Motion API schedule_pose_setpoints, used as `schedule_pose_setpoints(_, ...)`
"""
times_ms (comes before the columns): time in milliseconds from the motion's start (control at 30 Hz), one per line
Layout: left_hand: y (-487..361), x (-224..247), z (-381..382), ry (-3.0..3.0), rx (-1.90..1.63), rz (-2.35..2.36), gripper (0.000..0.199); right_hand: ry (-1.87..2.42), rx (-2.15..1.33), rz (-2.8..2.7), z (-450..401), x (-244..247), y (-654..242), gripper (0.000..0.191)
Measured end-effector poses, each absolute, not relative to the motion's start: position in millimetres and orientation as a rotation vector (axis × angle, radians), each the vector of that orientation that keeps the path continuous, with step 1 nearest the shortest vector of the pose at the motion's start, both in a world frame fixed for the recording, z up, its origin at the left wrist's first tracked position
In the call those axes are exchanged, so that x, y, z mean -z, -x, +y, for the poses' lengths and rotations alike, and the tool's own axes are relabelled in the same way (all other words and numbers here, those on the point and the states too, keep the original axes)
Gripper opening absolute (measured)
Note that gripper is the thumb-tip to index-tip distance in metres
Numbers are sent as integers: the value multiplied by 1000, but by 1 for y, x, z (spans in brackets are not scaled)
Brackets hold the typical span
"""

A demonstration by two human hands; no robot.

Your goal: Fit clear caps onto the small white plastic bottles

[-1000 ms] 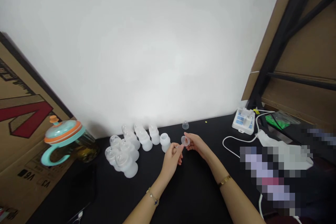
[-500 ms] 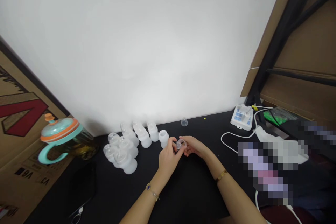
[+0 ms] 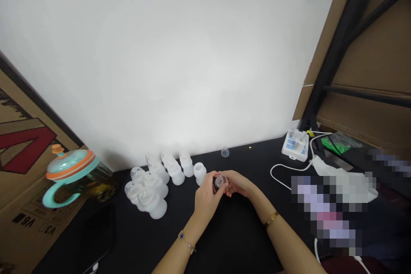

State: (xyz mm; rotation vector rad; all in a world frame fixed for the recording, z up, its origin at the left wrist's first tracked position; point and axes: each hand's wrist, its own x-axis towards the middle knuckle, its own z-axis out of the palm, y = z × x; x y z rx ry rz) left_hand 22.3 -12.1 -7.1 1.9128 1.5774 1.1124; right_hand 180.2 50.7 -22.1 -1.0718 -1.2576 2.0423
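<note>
- The black desk point(image 3: 231, 239) runs back to the white wall; open surface lies before the hands, the cluster of white bottles point(image 3: 154, 182) to their left, a white cable point(image 3: 282, 171) to their right.
- Since a second ago, both hands have drawn closer together and the piece has turned its mouth towards the camera.
- Left hand point(image 3: 205, 199) and right hand point(image 3: 237, 183) both pinch the small clear cap point(image 3: 221, 180) with fingers curled, just above the desk beside an open bottle point(image 3: 199, 173).
- The cap is translucent, round and cup-shaped.
</note>
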Motion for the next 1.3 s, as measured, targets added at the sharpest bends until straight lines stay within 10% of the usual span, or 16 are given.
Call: schedule_pose_setpoints(1300,-22,17,-11,-2240,-1308,1465,30,905,-2099,-920,51,8,-181,44)
